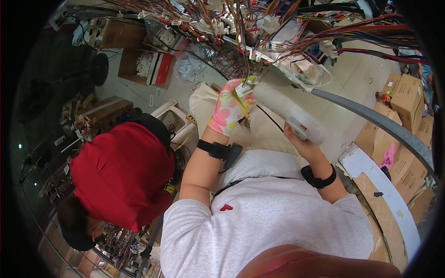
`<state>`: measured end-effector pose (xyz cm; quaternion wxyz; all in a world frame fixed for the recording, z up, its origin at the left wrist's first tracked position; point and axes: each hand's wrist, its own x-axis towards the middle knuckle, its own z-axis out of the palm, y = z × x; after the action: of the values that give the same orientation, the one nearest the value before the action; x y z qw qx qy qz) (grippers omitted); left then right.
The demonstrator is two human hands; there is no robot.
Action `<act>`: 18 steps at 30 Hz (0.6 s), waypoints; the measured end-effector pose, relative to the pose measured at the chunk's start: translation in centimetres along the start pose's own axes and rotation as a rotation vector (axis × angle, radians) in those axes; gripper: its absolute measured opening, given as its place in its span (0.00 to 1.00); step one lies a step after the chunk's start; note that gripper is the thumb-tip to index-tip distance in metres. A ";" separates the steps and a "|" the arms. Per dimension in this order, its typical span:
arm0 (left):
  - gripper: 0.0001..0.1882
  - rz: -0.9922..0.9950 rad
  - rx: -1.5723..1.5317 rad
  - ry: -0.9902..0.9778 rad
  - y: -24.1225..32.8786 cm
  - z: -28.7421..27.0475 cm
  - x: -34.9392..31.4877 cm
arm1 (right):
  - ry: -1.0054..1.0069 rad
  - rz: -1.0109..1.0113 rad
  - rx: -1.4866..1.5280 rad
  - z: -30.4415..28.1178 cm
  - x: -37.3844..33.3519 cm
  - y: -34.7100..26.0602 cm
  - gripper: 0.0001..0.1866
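- The left hand (233, 103) wears a thin fabric glove, pale with pink and yellow flower shapes; its fingers are pinched on a small, flat white tag (243, 89).
- The bare right hand (301, 142) is clasped around the rear of a hand-held tool (303, 121), apart from the left hand.
- This tool is long and rounded, smooth white at the rear, its front half cloudy and translucent; it slants in front of the person's lap, just off the table's near edge (283, 72). Its front end sits right beside the gloved fingers; whether they touch, I cannot tell.
- A thin black cable (271, 118) runs below the tool, between the hands.
- Many coloured wires (243, 37) with small connectors hang over the table's near edge, some down to the gloved hand, crowding the space above it.
- Right of the tool, a curved grey rail (380, 116) crosses in front of brown cardboard boxes (408, 102).
- To the left, close to the left arm, sits a co-worker in red (123, 176).
- Pale, glossy tiled floor (354, 83) shows between the table's near edge and the boxes, giving room on the tool's right.
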<state>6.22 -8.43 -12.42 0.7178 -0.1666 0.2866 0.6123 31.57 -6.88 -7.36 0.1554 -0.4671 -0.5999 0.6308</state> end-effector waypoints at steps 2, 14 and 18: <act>0.20 0.000 0.035 0.052 0.1 0.4 -0.2 | -0.010 -0.010 -0.013 0.0 0.0 -0.3 0.09; 0.23 -0.029 0.113 0.134 0.3 0.3 0.4 | -0.048 -0.031 -0.065 -0.5 -0.4 -0.5 0.10; 0.23 -0.100 0.022 -0.061 0.7 -1.3 1.0 | -0.050 -0.019 -0.033 -0.5 -0.5 0.0 0.10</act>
<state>5.38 -8.26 -13.92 0.7576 -0.1541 0.2628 0.5773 32.17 -6.97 -7.06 0.1386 -0.4482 -0.6183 0.6306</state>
